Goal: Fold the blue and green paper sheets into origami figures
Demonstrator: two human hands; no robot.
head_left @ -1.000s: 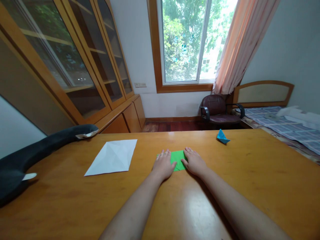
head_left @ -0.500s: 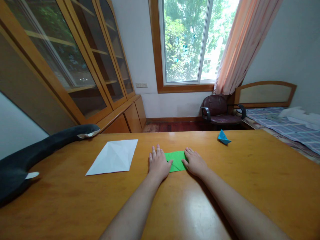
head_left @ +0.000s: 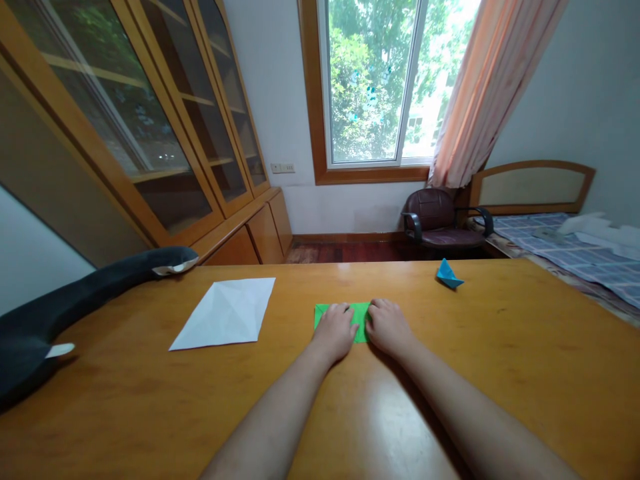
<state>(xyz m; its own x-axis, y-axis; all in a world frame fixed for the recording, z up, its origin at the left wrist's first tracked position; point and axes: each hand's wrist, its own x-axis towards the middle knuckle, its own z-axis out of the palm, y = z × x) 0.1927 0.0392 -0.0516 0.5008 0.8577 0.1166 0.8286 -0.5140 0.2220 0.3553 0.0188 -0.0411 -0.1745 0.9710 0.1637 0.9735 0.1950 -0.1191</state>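
Observation:
A folded green paper [head_left: 361, 323] lies flat on the wooden table [head_left: 200, 420]. My left hand [head_left: 336, 331] rests over its middle with bent fingers pressed onto it, and the paper's left end shows past that hand. At the right end, my right hand [head_left: 390, 325] has its fingers curled over the edge, the thumb near the front corner. The fingertips of the right hand are partly hidden. A narrow strip of green shows between the two hands.
A creased white paper sheet [head_left: 225, 315] lies to the left. Toward the far right edge stands a small folded blue paper boat [head_left: 449, 275]. A dark curved object with white parts [head_left: 100, 283] sits at the left. Beyond the table are an office chair [head_left: 440, 217] and a bed [head_left: 575, 240].
My left hand has moved right, from the paper's left end to over its middle, its fingers now bent. My right hand's fingers have curled in at the right end.

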